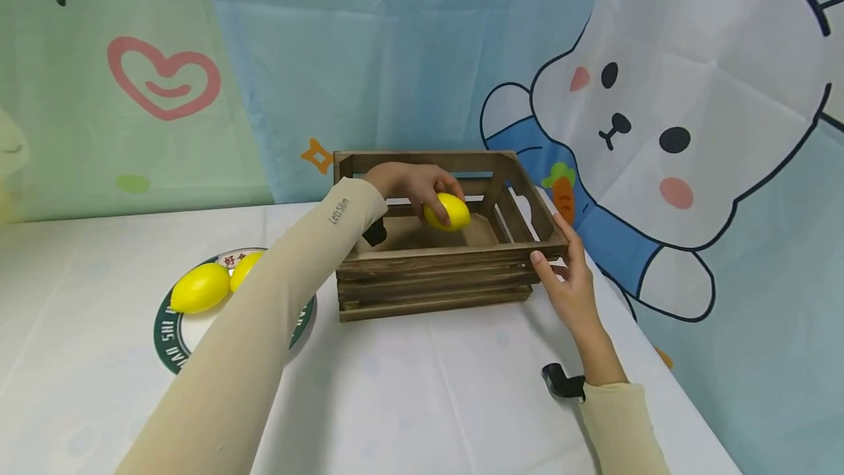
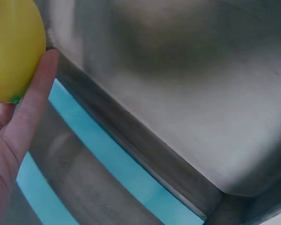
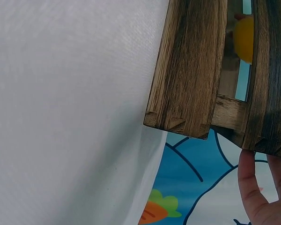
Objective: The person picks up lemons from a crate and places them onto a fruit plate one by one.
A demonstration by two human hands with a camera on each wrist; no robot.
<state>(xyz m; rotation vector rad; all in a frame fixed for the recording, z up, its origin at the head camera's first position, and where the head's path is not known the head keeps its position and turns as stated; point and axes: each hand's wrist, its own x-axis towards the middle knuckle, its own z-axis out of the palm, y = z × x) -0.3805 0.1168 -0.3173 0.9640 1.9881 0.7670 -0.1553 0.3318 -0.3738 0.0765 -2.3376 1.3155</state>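
Inside the upper part of a slatted brown wooden crate [image 1: 431, 281], my left hand [image 1: 417, 183] holds a yellow lemon [image 1: 450, 212] between thumb and fingers. The left wrist view shows the lemon [image 2: 16, 49] at the upper left, its green tip toward the fingers and the crate's floor [image 2: 187, 103] below. My right hand [image 1: 572, 288] grips the crate's near right corner, thumb on the front board and fingers along the side. Through a gap between slats, the right wrist view also shows part of the lemon [image 3: 244, 40].
Left of the crate, a plate [image 1: 165, 332] with a green lettered rim bears two lemons [image 1: 200, 288], partly covered by my left sleeve [image 1: 264, 314]. A white cloth [image 1: 395, 402] covers the table. Behind it hangs a cartoon backdrop [image 1: 343, 42], and the table's right edge runs close to the crate.
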